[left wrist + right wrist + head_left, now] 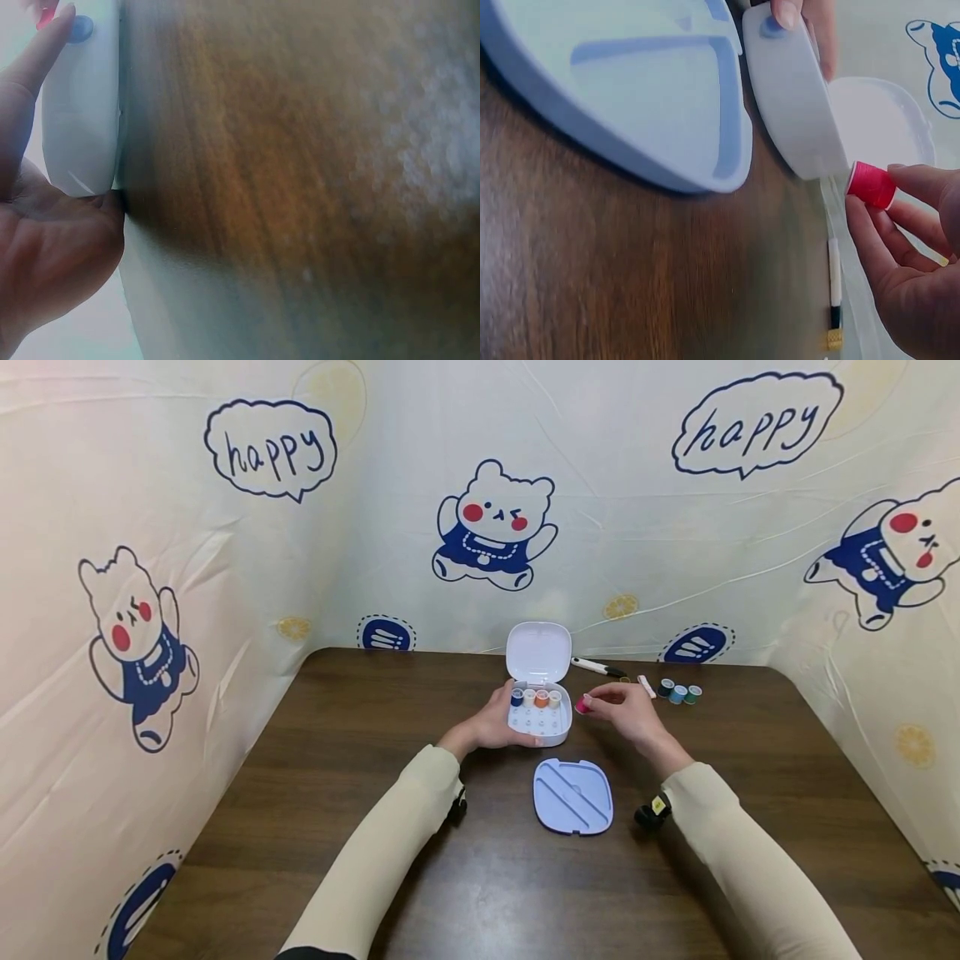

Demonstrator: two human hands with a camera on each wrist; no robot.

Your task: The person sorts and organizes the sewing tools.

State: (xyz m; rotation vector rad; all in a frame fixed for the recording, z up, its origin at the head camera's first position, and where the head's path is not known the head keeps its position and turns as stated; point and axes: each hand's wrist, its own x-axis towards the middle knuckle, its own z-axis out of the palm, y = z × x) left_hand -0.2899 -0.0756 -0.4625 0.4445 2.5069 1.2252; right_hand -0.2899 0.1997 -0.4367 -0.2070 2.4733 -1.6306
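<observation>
My left hand (491,720) holds a white sewing box (556,741) by its left side, thumb along the front; the hinged lid (538,652) stands up behind. A back row of thread spools sits on pegs in the box: navy (517,697), white (528,697), orange (542,699) and cream (554,700). Bare pegs show in front of them. My right hand (628,714) pinches a pink-red thread spool (872,185) between thumb and fingers, just off the box's right edge. Nearer to me lies a light-blue tray (573,797) with diagonal ridges.
A white pen-like tool (594,667) with a black end lies behind the right hand. Beyond that hand are a small white piece (647,686) and dark-green (666,687), light-blue (678,695) and green (693,695) spools. A printed curtain (637,543) borders the table.
</observation>
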